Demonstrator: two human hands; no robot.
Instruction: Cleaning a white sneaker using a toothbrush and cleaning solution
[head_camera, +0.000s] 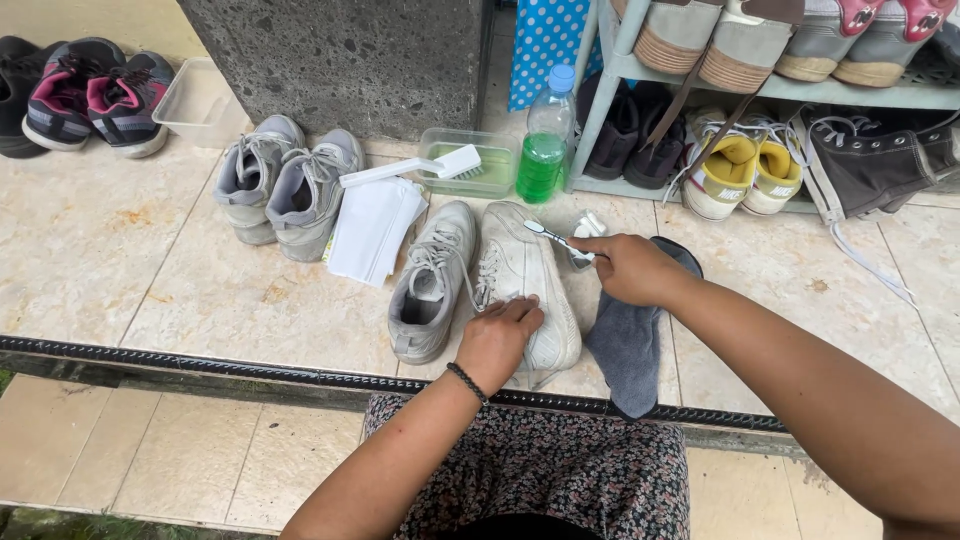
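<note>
White sneaker (525, 285) lies on the tiled floor (150, 260), toe away from the person. Left hand (500, 335) rests on its laced upper, fingers (525, 312) curled against the shoe, no real grip. Right hand (628, 268) pinches a toothbrush (548, 236), fingers closed on the handle, bristle end just past the fingertips over the toe. Grey sneaker (432, 282) sits left of the left fingers; grey cloth (630, 345) under the right wrist. Green-liquid bottle (546, 140) stands beyond the toothbrush.
</note>
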